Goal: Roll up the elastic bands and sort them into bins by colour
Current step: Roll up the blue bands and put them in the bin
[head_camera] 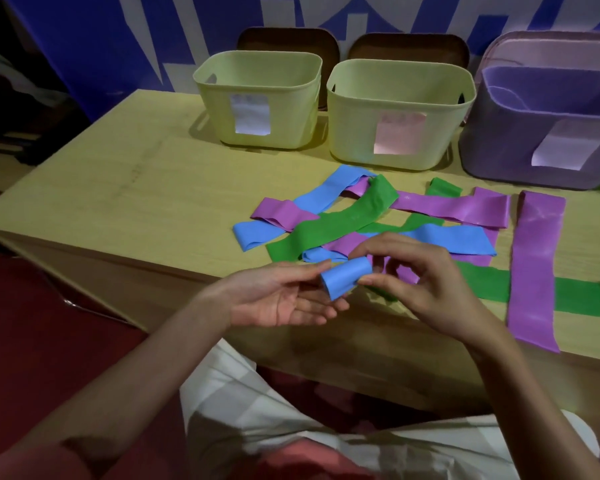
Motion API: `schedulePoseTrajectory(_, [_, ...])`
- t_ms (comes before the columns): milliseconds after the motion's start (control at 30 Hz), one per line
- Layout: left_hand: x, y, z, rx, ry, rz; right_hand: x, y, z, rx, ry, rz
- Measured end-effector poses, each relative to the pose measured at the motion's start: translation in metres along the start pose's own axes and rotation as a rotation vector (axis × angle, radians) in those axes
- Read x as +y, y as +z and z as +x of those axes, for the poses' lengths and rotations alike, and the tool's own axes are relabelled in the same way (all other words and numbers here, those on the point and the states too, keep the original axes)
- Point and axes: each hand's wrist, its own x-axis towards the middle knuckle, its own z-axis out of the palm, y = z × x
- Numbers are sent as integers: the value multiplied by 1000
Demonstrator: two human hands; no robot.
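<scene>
Across the wooden table, near its front edge, the rolled blue band lies crosswise between both hands, right hand pinching its right end, left hand relaxed and touching its left, bins far behind.

no legible text on labels
</scene>
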Motion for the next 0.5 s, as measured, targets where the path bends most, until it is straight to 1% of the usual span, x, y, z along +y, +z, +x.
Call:
schedulePoseTrajectory(100, [-1, -7, -2, 25, 16, -75, 0, 6, 6, -55, -5, 23])
schedulePoseTrajectory(167, [-2, -14, -4, -30, 10, -98, 2, 9, 9, -97, -8, 36])
schedulePoseTrajectory(233, [-4, -24, -3, -103, 1, -74, 4, 12, 13, -145, -1, 26])
schedulePoseTrajectory(333, [-2, -37, 2, -113, 5, -23, 9, 15, 21, -179, 12, -17])
schedulePoseTrajectory(400, [5, -42, 5, -74, 40, 11, 13, 14, 31, -183, 25, -33])
schedulePoseTrajectory(433, [11, -44, 6, -23, 70, 43, 16, 12, 37, -182, 35, -34])
schedulePoseTrajectory(500, [23, -48, 8, 131, 131, 105, 23, 7, 51, -166, 56, -35])
